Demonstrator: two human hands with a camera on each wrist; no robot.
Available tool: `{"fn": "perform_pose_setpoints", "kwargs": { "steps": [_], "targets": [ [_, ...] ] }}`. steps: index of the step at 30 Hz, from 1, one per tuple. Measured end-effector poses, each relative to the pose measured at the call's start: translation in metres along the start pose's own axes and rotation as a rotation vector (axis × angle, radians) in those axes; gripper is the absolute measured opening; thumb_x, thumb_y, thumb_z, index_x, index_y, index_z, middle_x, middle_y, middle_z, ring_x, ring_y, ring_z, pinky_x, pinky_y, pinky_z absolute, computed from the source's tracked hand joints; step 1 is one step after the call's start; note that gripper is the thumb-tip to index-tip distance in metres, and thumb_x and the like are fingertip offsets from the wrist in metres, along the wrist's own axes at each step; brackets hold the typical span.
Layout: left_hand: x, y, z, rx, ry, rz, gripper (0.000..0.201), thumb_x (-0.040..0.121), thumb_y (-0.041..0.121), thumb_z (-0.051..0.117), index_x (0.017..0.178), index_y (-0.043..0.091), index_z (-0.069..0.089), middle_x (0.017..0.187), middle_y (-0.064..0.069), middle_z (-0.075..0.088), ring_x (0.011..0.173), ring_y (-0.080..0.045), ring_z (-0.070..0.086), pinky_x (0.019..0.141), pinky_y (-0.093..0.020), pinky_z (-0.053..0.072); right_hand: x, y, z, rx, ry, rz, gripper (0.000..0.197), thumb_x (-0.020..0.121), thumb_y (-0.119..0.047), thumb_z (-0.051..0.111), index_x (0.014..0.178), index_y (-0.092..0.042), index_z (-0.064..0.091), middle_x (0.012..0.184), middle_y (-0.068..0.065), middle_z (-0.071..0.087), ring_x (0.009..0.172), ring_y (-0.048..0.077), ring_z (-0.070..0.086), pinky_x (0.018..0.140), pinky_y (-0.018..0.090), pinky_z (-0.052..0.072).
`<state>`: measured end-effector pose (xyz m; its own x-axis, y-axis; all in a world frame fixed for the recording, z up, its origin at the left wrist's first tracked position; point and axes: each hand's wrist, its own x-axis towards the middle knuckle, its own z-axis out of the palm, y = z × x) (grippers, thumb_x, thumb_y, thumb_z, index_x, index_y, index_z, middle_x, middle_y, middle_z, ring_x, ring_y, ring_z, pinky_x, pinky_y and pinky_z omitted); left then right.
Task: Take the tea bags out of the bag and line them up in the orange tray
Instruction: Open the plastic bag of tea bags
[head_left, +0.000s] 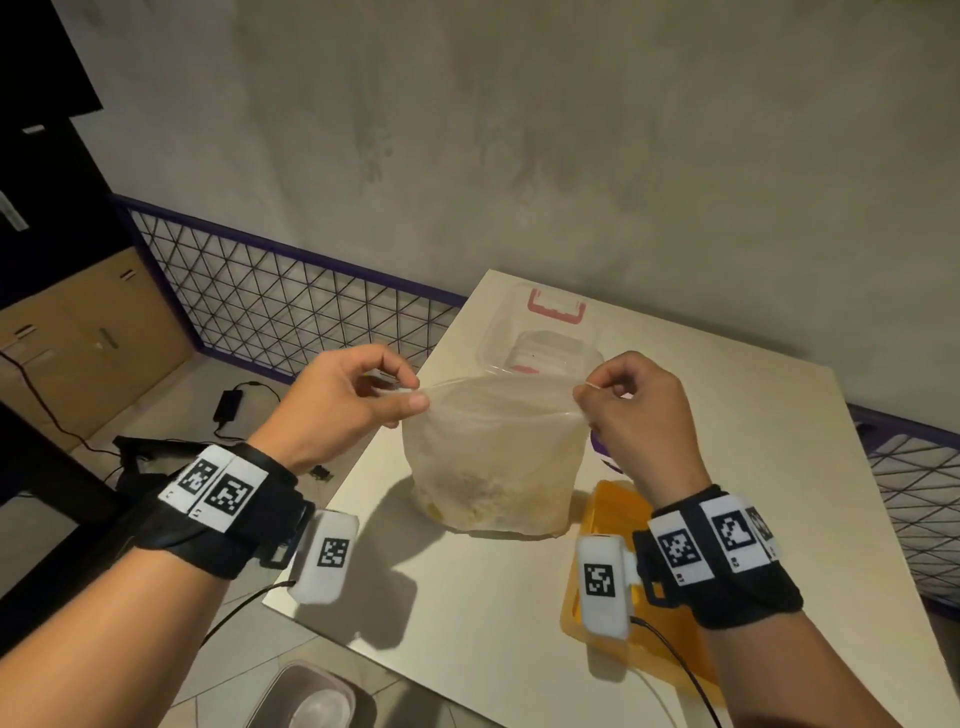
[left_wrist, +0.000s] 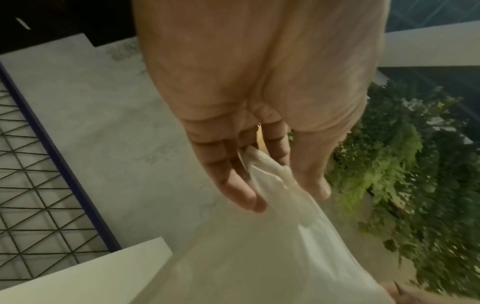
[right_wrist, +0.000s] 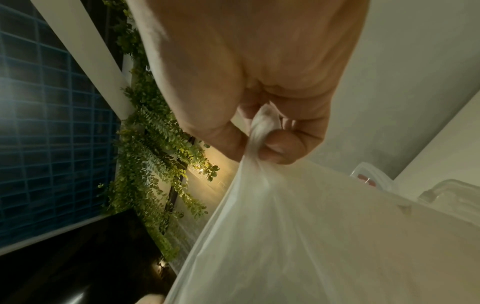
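between the 2 hands hangs the clear bag (head_left: 493, 457), bottom on the table (head_left: 467, 597). left hand (head_left: 343, 400) and right hand (head_left: 639, 410) each pinch its top edge. orange tray (head_left: 613, 499) sits below the right hand.

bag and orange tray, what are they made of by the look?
Bag: thin soft plastic film, milky and see-through; it creases and bunches where the left hand and right hand pinch its top edge. Orange tray: looks like rigid moulded plastic, smooth with a slight sheen, though mostly hidden behind the right wrist.
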<state>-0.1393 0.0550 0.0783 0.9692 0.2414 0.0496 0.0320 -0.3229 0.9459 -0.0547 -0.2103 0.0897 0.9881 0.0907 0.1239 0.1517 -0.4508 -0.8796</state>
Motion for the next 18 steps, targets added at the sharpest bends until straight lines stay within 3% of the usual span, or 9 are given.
{"fn": "perform_pose_setpoints", "kwargs": {
  "steps": [4, 7, 10, 13, 18],
  "targets": [
    [0.002, 0.002, -0.008, 0.098, 0.022, 0.042, 0.008, 0.081, 0.012, 0.079, 0.085, 0.015, 0.074, 0.074, -0.002, 0.073, 0.064, -0.016, 0.066, 0.072, -0.035, 0.057, 0.002, -0.003, -0.007, 0.014, -0.004, 0.014, 0.009, 0.083, -0.009, 0.067, 0.081, -0.018, 0.067, 0.081, 0.004, 0.067, 0.07, 0.023, 0.065, 0.067, 0.041, 0.06],
    [0.001, 0.002, -0.008, 0.218, 0.02, 0.1, 0.008, 0.088, 0.014, 0.072, 0.091, 0.021, 0.073, 0.079, 0.006, 0.073, 0.066, -0.005, 0.067, 0.065, -0.019, 0.054, 0.002, -0.005, -0.006, 0.006, -0.019, 0.017, 0.013, 0.084, -0.004, 0.064, 0.082, -0.016, 0.067, 0.083, 0.005, 0.066, 0.065, 0.019, 0.063, 0.059, 0.032, 0.059],
    [0.002, 0.0, -0.011, 0.384, 0.003, 0.162, 0.009, 0.09, 0.02, 0.069, 0.093, 0.028, 0.072, 0.091, 0.012, 0.069, 0.074, -0.005, 0.066, 0.067, -0.022, 0.055, 0.002, -0.005, -0.006, 0.007, -0.018, 0.025, 0.013, 0.085, -0.003, 0.064, 0.082, -0.015, 0.067, 0.081, 0.004, 0.066, 0.062, 0.018, 0.064, 0.056, 0.027, 0.059],
    [0.002, -0.002, -0.013, 0.484, 0.006, 0.201, 0.013, 0.092, 0.02, 0.067, 0.087, 0.032, 0.067, 0.092, 0.014, 0.065, 0.071, -0.002, 0.062, 0.066, -0.024, 0.053, 0.002, -0.005, -0.006, 0.032, -0.014, 0.038, 0.011, 0.085, -0.003, 0.065, 0.082, -0.013, 0.067, 0.079, 0.005, 0.067, 0.055, 0.011, 0.064, 0.057, 0.025, 0.058],
    [0.002, -0.004, -0.018, 0.519, 0.04, 0.167, 0.012, 0.093, 0.02, 0.065, 0.087, 0.031, 0.063, 0.095, 0.01, 0.064, 0.077, -0.015, 0.066, 0.074, -0.042, 0.057, 0.002, -0.006, -0.008, 0.058, -0.004, 0.061, 0.011, 0.085, -0.001, 0.064, 0.082, -0.011, 0.067, 0.078, 0.009, 0.068, 0.049, 0.01, 0.064, 0.059, 0.029, 0.061]
  ]
}}
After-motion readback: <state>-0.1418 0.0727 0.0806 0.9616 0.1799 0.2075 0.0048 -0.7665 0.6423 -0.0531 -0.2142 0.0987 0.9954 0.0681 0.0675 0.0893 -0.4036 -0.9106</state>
